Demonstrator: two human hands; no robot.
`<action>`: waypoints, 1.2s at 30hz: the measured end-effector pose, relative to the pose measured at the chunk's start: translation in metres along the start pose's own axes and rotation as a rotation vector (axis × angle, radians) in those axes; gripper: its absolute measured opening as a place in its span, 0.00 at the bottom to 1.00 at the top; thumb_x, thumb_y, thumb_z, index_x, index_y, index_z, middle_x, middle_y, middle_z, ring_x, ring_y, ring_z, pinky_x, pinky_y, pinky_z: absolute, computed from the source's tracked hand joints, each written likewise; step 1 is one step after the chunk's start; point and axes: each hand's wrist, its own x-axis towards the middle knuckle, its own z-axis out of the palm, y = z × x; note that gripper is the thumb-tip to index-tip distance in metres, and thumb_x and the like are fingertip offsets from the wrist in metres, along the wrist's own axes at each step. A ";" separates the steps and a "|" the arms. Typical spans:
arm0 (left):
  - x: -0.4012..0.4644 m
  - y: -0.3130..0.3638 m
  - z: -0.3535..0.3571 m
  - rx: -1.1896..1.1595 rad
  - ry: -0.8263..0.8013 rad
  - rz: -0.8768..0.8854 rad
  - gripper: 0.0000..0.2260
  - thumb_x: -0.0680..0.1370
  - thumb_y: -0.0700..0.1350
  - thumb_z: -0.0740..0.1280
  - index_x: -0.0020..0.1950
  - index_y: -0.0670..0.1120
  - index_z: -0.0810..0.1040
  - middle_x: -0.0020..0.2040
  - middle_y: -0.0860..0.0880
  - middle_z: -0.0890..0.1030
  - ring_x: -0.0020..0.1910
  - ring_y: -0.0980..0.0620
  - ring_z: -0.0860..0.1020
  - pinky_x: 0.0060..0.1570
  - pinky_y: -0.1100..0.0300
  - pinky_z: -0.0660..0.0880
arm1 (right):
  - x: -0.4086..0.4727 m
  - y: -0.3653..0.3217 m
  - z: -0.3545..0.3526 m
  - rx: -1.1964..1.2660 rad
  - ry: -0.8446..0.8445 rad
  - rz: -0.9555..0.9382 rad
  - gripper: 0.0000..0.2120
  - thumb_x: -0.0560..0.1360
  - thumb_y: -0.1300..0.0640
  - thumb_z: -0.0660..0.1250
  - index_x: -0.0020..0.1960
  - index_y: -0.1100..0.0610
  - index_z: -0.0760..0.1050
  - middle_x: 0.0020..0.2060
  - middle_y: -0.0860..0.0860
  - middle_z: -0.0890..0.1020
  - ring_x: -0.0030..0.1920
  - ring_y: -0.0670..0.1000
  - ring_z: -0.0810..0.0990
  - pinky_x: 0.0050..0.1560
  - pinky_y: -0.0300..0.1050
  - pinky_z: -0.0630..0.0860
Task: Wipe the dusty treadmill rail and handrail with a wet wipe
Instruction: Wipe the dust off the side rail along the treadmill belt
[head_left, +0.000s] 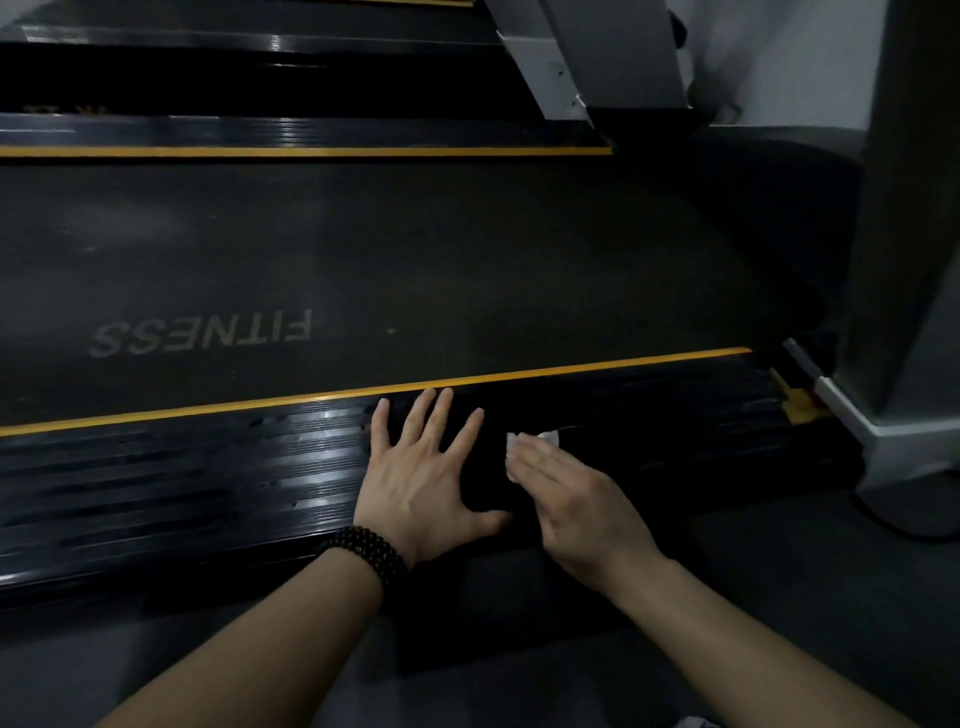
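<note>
Along the near edge of the treadmill: ribbed black side rail (208, 467), long axis running left to right across the view, its right end rising slightly toward the grey upright post (893, 260). Left part catches glare; right part is dark, its ribbing hard to make out. Left end cut off by the frame.

Wet wipe (540, 439): small, white, bunched, lying on the rail just right of centre. Mostly hidden beneath the right hand; only its far edge shows past the fingertips.

Right hand (582, 499): fingers (524, 460) straight and together, pressing the wipe flat on the rail. No curl around it visible.

Left hand (421, 478): palm down on the rail just beside the right hand, fingers spread and straight, holding nothing. Dark beaded bracelet (369, 553) at the wrist.

Yellow stripe (363, 389): borders the rail's far side, parallel to it.

Running belt (415, 260): dark, beyond the stripe, lettered "FITNESS" upside down to the viewer.

Far side rail (291, 130): second ribbed strip with its own yellow stripe, dim.

Handrail: cannot be identified in this view. Post top cut off by the frame.
</note>
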 end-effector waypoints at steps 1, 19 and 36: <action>0.000 0.003 -0.002 -0.001 0.006 -0.007 0.51 0.67 0.81 0.51 0.83 0.54 0.46 0.83 0.45 0.43 0.81 0.48 0.38 0.75 0.35 0.36 | -0.002 0.003 -0.004 -0.001 0.056 0.003 0.21 0.77 0.63 0.55 0.66 0.62 0.78 0.67 0.56 0.78 0.70 0.52 0.74 0.70 0.47 0.71; 0.028 0.052 -0.001 -0.036 -0.051 -0.044 0.50 0.69 0.74 0.40 0.82 0.42 0.42 0.83 0.44 0.39 0.81 0.46 0.37 0.78 0.39 0.42 | 0.000 0.019 -0.014 -0.148 -0.231 0.263 0.34 0.81 0.38 0.46 0.81 0.54 0.48 0.81 0.50 0.46 0.79 0.45 0.37 0.78 0.46 0.37; 0.026 0.055 -0.004 -0.017 -0.028 -0.052 0.56 0.67 0.81 0.44 0.83 0.42 0.45 0.83 0.44 0.41 0.81 0.47 0.38 0.78 0.39 0.41 | -0.002 0.038 -0.034 -0.168 -0.257 0.349 0.35 0.82 0.36 0.47 0.81 0.54 0.46 0.81 0.48 0.46 0.78 0.43 0.39 0.77 0.42 0.37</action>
